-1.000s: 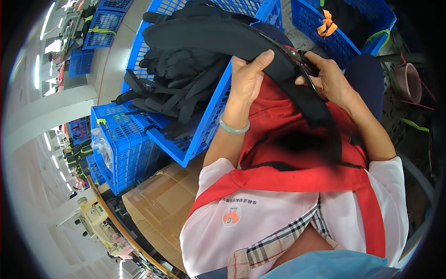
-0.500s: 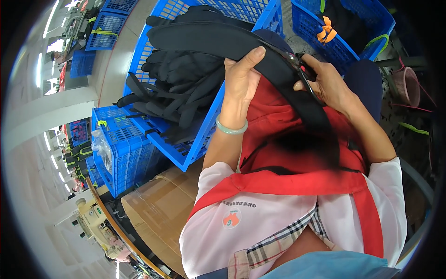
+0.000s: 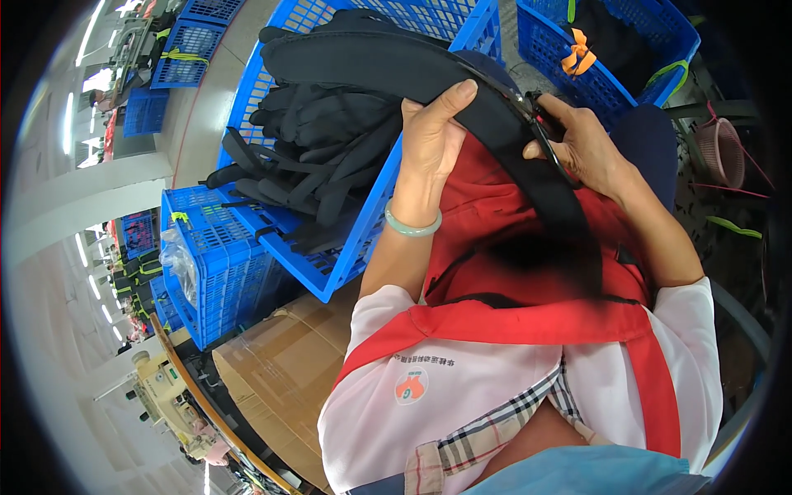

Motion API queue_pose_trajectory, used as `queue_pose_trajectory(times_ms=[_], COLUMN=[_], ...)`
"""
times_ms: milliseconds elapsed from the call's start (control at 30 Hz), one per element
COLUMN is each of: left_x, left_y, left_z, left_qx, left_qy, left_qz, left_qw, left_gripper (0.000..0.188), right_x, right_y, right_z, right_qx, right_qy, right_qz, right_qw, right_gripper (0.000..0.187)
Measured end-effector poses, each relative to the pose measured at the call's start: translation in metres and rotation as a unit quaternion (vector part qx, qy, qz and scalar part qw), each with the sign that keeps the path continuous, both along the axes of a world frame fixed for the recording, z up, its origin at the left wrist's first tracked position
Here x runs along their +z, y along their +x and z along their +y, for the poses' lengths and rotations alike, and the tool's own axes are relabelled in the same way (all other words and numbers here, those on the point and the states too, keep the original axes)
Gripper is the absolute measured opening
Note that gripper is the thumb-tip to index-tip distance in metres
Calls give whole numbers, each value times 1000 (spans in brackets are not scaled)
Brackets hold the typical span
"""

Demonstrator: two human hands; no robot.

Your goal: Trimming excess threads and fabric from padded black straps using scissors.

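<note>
A long black padded strap [image 3: 363, 73] curves from above the crate down over my red apron. My left hand [image 3: 433, 132] grips it near the middle, with the thumb on top and the other fingers hidden beneath. At the strap's far edge, my right hand [image 3: 590, 153] is closed around a small dark tool [image 3: 542, 130] that looks like thread snips. Its tip, with a metallic glint, lies against the strap's edge; whether its blades are apart is too small to tell.
A blue crate [image 3: 356, 247] full of black straps [image 3: 322, 124] stands at my left. Another blue crate [image 3: 544, 62] with an orange ribbon [image 3: 578, 54] is at the far right. Beside me are a cardboard box [image 3: 285, 363], a pink basket [image 3: 720, 153] and a sewing machine [image 3: 165, 392].
My hands and the strap have hardly moved. The tool in my right hand has turned slightly against the strap's edge, and the whole view has shifted a little.
</note>
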State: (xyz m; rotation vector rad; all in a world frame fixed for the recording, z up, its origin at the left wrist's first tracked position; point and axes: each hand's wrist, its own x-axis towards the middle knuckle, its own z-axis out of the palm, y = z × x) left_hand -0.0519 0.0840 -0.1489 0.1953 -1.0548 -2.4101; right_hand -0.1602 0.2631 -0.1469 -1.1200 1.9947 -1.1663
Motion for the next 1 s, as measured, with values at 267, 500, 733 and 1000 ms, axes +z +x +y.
queue_pose_trajectory(times_ms=[267, 500, 733, 1000], left_x=[-2, -3, 15, 14], left_y=[0, -5, -4, -7], left_z=[0, 6, -4, 7], left_qx=[-9, -16, 14, -20], left_qy=[6, -23, 0, -3], left_qz=[6, 8, 25, 20], left_qw=[1000, 1000, 1000, 1000], left_gripper=[17, 17, 15, 17], right_x=[-8, -9, 5, 10], right_y=[0, -9, -13, -17], right_z=[2, 2, 0, -3], right_qx=[2, 14, 31, 19], right_qy=[-29, -30, 17, -41], right_qz=[-25, 18, 13, 79], right_qw=[999, 999, 999, 996], right_gripper=[56, 54, 57, 61])
